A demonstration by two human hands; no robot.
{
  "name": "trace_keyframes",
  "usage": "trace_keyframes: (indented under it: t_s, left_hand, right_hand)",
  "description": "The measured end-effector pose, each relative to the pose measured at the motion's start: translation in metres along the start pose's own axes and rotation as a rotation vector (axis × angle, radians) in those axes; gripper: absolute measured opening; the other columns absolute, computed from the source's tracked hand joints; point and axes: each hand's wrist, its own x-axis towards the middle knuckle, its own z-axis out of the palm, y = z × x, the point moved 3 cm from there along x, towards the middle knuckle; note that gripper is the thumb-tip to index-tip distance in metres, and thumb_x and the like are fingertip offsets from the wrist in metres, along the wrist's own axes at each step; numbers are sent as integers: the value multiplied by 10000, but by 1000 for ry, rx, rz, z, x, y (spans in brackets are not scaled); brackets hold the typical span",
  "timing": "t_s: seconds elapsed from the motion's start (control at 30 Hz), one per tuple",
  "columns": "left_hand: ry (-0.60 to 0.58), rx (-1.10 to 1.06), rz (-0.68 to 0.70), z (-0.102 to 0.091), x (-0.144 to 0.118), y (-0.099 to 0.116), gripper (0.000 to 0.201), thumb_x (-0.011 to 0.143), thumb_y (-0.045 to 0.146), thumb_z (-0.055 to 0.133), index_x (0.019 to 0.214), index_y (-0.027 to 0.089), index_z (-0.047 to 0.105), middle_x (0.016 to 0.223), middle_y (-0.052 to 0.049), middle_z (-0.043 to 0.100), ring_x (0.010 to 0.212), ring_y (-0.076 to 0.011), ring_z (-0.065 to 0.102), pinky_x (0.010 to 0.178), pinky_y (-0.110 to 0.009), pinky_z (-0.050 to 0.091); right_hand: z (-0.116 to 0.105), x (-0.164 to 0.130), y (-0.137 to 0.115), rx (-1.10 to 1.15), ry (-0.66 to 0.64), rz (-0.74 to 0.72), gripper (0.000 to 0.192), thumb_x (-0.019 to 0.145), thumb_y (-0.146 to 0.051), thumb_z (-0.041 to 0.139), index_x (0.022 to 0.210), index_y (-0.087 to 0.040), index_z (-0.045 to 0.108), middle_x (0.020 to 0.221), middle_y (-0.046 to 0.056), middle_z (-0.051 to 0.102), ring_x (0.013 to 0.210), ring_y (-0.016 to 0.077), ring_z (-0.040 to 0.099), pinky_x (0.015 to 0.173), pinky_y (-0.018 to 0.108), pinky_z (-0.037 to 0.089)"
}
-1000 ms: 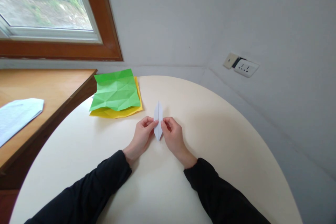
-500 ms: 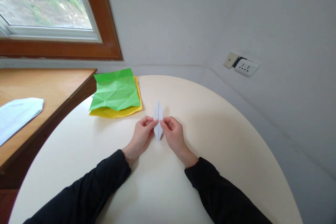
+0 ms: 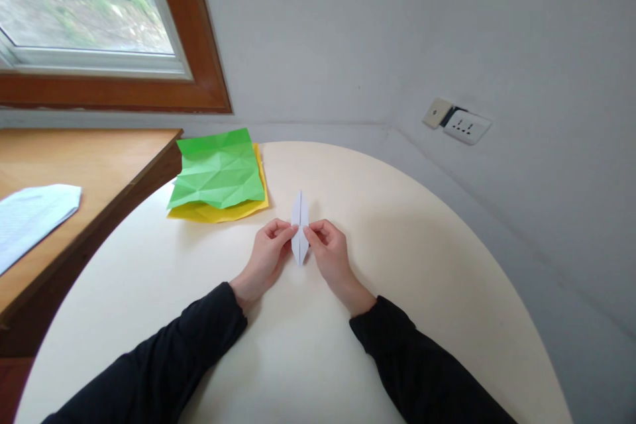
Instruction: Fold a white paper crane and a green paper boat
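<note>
A small folded white paper (image 3: 300, 248), long and narrow with pointed ends and a crease or slit down its middle, is held between my two hands above the round table. My left hand (image 3: 268, 248) pinches its left edge, thumb on top. On the opposite edge, my right hand (image 3: 328, 248) grips it the same way, thumb on the face and fingers curled behind. The fingertips under the paper are hidden.
Creased green paper (image 3: 218, 169) lies over yellow paper (image 3: 218, 213) on the white round table (image 3: 308, 358), beyond my left hand. At left, a wooden desk (image 3: 109, 152) carries white printed paper (image 3: 37, 218). A socket (image 3: 467, 126) is on the wall.
</note>
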Motion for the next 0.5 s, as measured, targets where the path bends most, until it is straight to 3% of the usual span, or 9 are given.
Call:
trace_keyframes:
  t_s: [0.23, 0.5]
  left_hand:
    - [-13, -5, 4, 1, 0, 1, 294, 566, 267, 798, 654, 158, 538, 558, 31, 607, 533, -87, 562, 548, -196, 430]
    - [-44, -18, -9, 0, 0, -1, 410, 584, 233, 801, 925, 156, 588, 605, 29, 646, 569, -91, 597, 611, -207, 462]
  right_hand:
    - [0, 0, 2, 67, 30, 48, 163, 642, -314, 637, 651, -187, 537, 599, -29, 578, 537, 107, 535, 516, 234, 429]
    - [-1, 1, 4, 139, 34, 102, 156, 623, -280, 651, 695, -189, 547, 639, -24, 613, 582, 116, 569, 572, 242, 454]
